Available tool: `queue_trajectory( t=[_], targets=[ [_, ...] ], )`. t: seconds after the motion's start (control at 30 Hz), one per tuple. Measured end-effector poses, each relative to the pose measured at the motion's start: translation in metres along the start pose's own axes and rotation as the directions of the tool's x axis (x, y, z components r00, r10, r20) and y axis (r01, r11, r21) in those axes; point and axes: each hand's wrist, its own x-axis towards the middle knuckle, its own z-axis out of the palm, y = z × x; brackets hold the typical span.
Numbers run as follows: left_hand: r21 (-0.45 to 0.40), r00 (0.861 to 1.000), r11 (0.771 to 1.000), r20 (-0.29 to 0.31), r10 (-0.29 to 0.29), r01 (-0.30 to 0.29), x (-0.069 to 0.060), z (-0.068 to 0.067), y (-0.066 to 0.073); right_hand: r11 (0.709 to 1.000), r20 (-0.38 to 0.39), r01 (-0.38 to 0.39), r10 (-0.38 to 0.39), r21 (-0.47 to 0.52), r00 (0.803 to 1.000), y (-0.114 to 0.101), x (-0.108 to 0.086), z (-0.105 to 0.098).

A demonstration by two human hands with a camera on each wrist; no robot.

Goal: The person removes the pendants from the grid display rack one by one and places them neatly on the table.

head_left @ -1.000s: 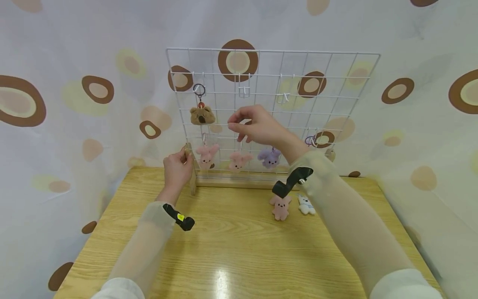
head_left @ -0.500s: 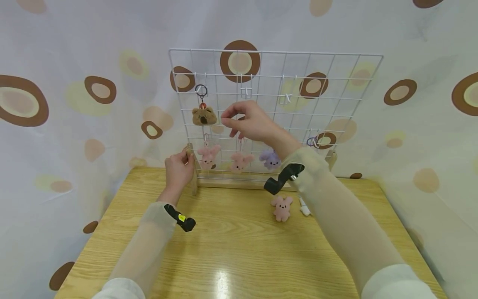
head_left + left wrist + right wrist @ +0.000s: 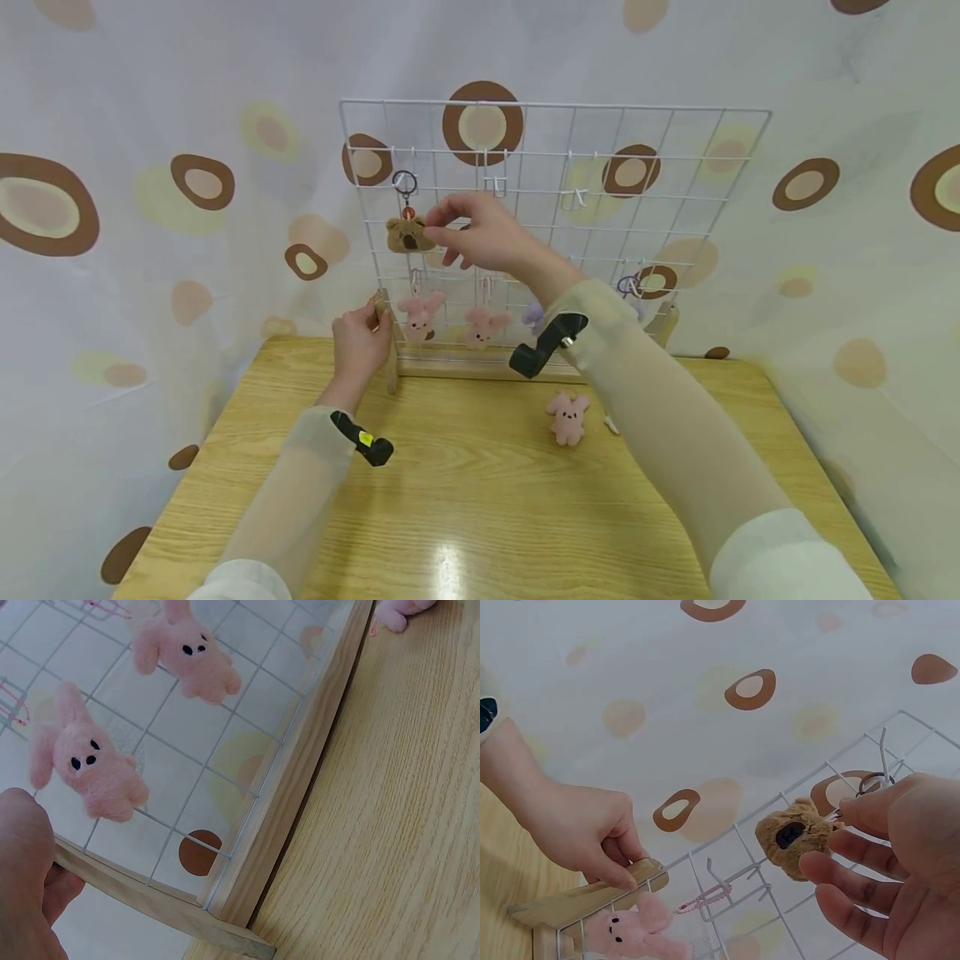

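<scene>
"What have you got hold of?"

"Apart from each other, your left hand (image 3: 362, 342) grips the post (image 3: 392, 371) of the rack (image 3: 555, 106), and your right hand (image 3: 480, 232) is at the bear (image 3: 407, 237), fingers bent; whether they pinch it, I can't tell."

"And where's your bear?"

"Hanging upper left on the rack, above a pink bunny (image 3: 420, 317); its ring (image 3: 406, 172) looks to be round a hook (image 3: 885, 757)."

"How should you handle it?"

"Hold the post firmly. If you move the bear, guide the ring along the hook in 1 smooth motion; tugging down would probably rock the rack."
</scene>
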Motion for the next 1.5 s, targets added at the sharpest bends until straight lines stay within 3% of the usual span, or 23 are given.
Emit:
queue_trajectory(
  t=[0.27, 0.63, 1.0, 1.33, 1.5],
  targets=[
    [-0.013, 1.000, 1.000, 0.003, -0.024, 0.024, 0.002, -0.001, 0.002, 0.999, -0.013, 0.018, -0.019, -0.036, 1.000, -0.011, 0.014, 0.001],
    [-0.015, 1.000, 1.000, -0.014, -0.019, 0.018, 0.000, -0.001, 0.005, 0.998, -0.074, -0.040, 0.044, 0.051, 0.996, -0.017, 0.014, 0.010],
    [0.010, 0.999, 0.999, -0.037, 0.038, -0.038, 0.002, 0.000, 0.001, 0.999, -0.146, -0.048, 0.051, 0.021, 0.988, -0.020, 0.013, 0.017],
    [-0.006, 0.999, 1.000, -0.030, 0.029, -0.029, 0.004, 0.003, 0.002, 0.999, -0.152, 0.005, 0.001, 0.040, 0.988, -0.020, 0.013, 0.019],
    [-0.017, 0.999, 1.000, -0.028, 0.024, -0.024, 0.005, 0.002, 0.002, 0.999, -0.194, 0.034, -0.025, 0.042, 0.981, -0.023, 0.016, 0.019]
  ],
)
